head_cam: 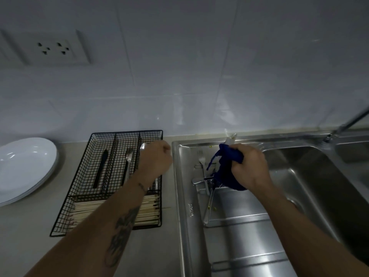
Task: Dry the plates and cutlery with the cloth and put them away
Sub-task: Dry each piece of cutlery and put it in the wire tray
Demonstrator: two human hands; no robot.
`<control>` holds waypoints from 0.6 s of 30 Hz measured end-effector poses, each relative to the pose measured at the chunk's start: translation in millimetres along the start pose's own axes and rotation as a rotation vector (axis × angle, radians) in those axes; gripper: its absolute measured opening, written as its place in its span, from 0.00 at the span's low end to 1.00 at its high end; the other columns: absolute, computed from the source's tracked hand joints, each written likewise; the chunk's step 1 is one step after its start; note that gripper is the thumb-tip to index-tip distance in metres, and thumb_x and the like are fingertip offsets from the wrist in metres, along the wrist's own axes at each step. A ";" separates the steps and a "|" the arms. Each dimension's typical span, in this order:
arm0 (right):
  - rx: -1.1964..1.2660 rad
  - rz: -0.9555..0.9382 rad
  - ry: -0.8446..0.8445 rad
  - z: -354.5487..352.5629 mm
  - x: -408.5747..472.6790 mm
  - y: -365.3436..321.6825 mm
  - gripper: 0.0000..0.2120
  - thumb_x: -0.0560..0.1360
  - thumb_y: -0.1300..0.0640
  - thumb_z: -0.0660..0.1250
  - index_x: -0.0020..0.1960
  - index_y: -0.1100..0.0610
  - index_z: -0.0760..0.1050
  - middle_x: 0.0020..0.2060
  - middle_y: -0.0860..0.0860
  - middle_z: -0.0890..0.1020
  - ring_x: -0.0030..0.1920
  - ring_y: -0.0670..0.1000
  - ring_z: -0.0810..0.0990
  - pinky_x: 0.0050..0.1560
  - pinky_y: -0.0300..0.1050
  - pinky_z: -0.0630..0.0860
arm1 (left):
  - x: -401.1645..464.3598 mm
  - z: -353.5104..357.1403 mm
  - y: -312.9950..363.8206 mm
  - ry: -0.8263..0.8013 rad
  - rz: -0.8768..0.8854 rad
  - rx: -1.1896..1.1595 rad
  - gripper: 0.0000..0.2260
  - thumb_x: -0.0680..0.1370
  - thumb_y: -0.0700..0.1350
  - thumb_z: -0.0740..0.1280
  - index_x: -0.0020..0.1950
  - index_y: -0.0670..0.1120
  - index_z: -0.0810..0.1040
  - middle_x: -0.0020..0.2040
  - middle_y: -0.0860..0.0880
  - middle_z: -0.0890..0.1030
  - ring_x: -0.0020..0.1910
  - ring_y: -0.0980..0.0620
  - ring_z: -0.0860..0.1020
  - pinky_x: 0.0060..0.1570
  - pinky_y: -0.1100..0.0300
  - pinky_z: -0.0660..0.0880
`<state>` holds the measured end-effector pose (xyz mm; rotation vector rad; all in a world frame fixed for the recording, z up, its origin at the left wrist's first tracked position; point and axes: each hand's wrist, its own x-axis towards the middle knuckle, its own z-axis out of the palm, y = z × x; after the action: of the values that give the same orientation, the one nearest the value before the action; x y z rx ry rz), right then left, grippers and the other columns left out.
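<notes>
A stainless steel sink (299, 186) fills the right of the frame, its ribbed drainboard carrying a wire rack (208, 198) with wet cutlery, a fork (202, 162) among it. On the pale desk (30, 226) to the left sits a black wire cutlery tray (79, 196), with a dark-handled knife (101, 168), a second fork (128, 162) and a spoon (143, 147) in its upper compartments and a bundle of chopsticks (95, 212) in the lower one; stacked white plates (24, 166) lie further left, already out of the sink. The left hand (154, 158) hovers over the tray's right compartment with fingers curled under; whether its grip pinches a utensil cannot be told from this angle. The right hand (249, 166) bunches the blue cloth (225, 168) tightly above the rack, its grip wrapped round the fabric, from which a pale utensil tip (229, 139) pokes out. The step appears to be placing a dried piece while the next is wiped. To do it well, the piece should go down flat alongside its own kind, handle toward the chopsticks, and the cloth should be drawn along the full length of the held piece before it leaves the sink side.
</notes>
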<state>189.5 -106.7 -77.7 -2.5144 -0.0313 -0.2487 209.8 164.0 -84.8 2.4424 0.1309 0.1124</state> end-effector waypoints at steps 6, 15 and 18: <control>-0.024 -0.032 -0.022 -16.1 -12.1 16.3 0.23 0.65 0.66 0.65 0.57 0.51 0.81 0.45 0.52 0.83 0.44 0.54 0.79 0.42 0.43 0.75 | -9.6 90.0 43.5 -0.271 -0.110 0.073 0.11 0.74 0.45 0.62 0.41 0.44 0.83 0.39 0.47 0.84 0.36 0.50 0.81 0.38 0.59 0.80; 0.036 -0.030 -0.076 -33.9 -21.5 56.0 0.23 0.64 0.69 0.65 0.53 0.48 0.82 0.41 0.50 0.83 0.41 0.51 0.78 0.39 0.42 0.74 | -14.1 136.4 68.9 -0.181 -0.227 0.392 0.12 0.75 0.56 0.67 0.44 0.47 0.80 0.37 0.51 0.78 0.39 0.51 0.79 0.42 0.59 0.76; 0.036 -0.013 -0.097 -34.8 -21.4 61.8 0.24 0.66 0.69 0.66 0.55 0.48 0.82 0.44 0.49 0.84 0.41 0.49 0.77 0.40 0.37 0.70 | -10.5 136.0 76.7 -0.162 -0.296 0.302 0.10 0.77 0.50 0.66 0.39 0.46 0.78 0.34 0.52 0.76 0.36 0.52 0.76 0.36 0.61 0.72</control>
<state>167.4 -176.5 -89.2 -2.4894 -0.0907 -0.1304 220.0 18.0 -140.2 2.6850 0.4637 -0.2540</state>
